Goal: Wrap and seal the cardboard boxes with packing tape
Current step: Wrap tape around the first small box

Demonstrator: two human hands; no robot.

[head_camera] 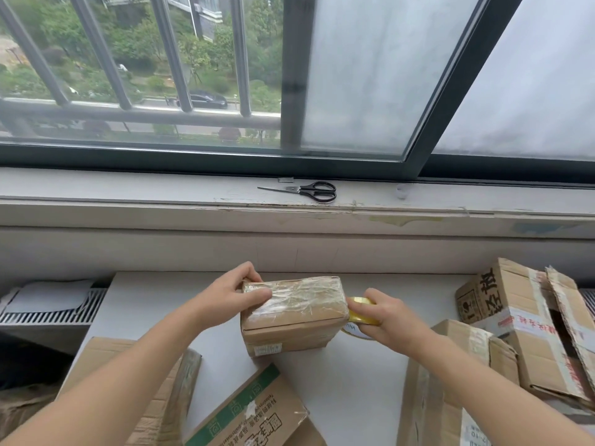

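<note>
A small cardboard box (291,317) stands on the white table (354,381), its top covered in shiny clear tape. My left hand (230,294) grips the box's far left corner, thumb pressed on the taped top. My right hand (386,317) holds a yellowish roll of packing tape (357,309) against the box's right end. Most of the roll is hidden by my fingers and the box.
Black-handled scissors (306,190) lie on the window sill behind. Larger cardboard boxes crowd the table: one at the left (161,397), one with a green stripe in front (257,416), two at the right (515,320) (457,391). A radiator grille (48,312) sits left.
</note>
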